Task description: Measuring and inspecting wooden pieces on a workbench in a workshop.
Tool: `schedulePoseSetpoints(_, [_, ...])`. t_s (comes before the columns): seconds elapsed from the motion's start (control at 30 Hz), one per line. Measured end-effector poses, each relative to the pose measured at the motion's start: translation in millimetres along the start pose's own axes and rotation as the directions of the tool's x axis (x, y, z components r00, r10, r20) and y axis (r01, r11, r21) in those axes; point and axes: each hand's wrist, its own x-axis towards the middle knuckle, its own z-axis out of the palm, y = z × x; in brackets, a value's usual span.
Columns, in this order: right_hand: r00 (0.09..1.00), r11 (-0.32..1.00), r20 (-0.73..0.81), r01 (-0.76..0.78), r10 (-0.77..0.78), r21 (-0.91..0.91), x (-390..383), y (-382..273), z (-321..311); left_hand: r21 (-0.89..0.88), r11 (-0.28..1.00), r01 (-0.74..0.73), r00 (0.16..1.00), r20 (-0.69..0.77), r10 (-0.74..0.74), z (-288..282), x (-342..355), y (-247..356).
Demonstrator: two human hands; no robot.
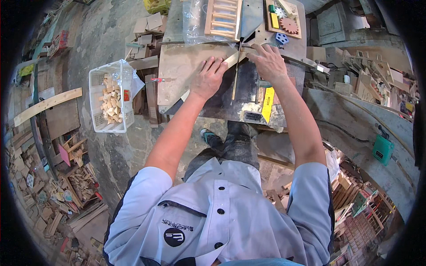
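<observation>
A pale wooden strip (232,59) lies slantwise across a machine table, near a narrow slot with a thin upright strip (235,80) running toward me. My left hand (207,80) grips the strip's left part, fingers pressed down on it above a flat plywood board (177,60). My right hand (269,64) is closed over the strip's right end, fingertips bent down; the thumb side faces the slot. What lies under both palms is hidden. A yellow plate (268,104) sits on the dark table top (290,99) below my right wrist.
A slatted wooden frame (223,17) and a tray with toy gears (284,20) rest at the table's far side. To the left, a white plastic crate (94,104) holds small wooden pieces. Wood offcuts (57,195) are heaped on the floor. A green box (383,150) is at the right.
</observation>
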Motion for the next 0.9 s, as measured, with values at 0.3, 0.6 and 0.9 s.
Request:
schedulePoseSetpoints(0.3, [0.994, 0.997, -0.093, 0.057, -0.051, 0.057, 2.0, 2.5, 3.7, -0.006, 1.0, 0.025, 1.0, 0.012, -0.025, -1.0, -2.9, 1.6])
schedulePoseSetpoints(0.6, [0.992, 0.972, -0.018, 0.124, -0.123, 0.201, -44.6, -40.9, -0.3, -0.16, 0.952, 0.263, 0.929, 0.309, -0.204, -36.5, 0.8, 8.2])
schedulePoseSetpoints(0.9, [0.964, 0.924, -0.224, 0.212, -0.144, 0.317, -26.0, -50.7, 1.2, -0.643, 0.379, 0.665, 0.737, 0.648, -0.193, -49.3, -18.2, -6.4])
